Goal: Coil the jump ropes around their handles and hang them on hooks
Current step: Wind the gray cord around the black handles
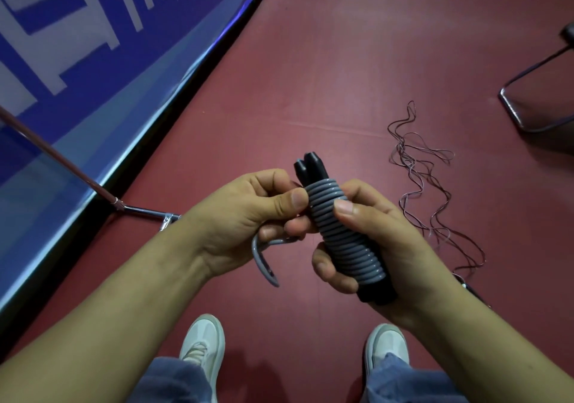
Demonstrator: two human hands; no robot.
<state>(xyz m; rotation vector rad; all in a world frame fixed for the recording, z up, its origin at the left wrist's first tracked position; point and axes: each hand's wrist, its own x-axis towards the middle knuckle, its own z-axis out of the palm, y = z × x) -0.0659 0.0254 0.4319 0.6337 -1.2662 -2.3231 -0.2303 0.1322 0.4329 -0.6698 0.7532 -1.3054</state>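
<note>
Two black handles (309, 168) lie side by side with a grey jump rope (341, 232) wound tightly round them in many turns. My right hand (382, 247) grips this bundle, fingers curled under it and thumb pressing on the coils. My left hand (248, 213) pinches the loose rope end, thumb against the upper coils. A short grey loop of that end (262, 263) curves down below my left palm. A second, thin dark red rope (435, 191) lies tangled on the floor to the right.
The floor (341, 61) is dark red. A blue and white banner (77, 61) runs along the left, with a metal stand leg (136, 210) at its foot. A chair's metal base (528, 92) sits at the upper right. My white shoes (203, 346) show below.
</note>
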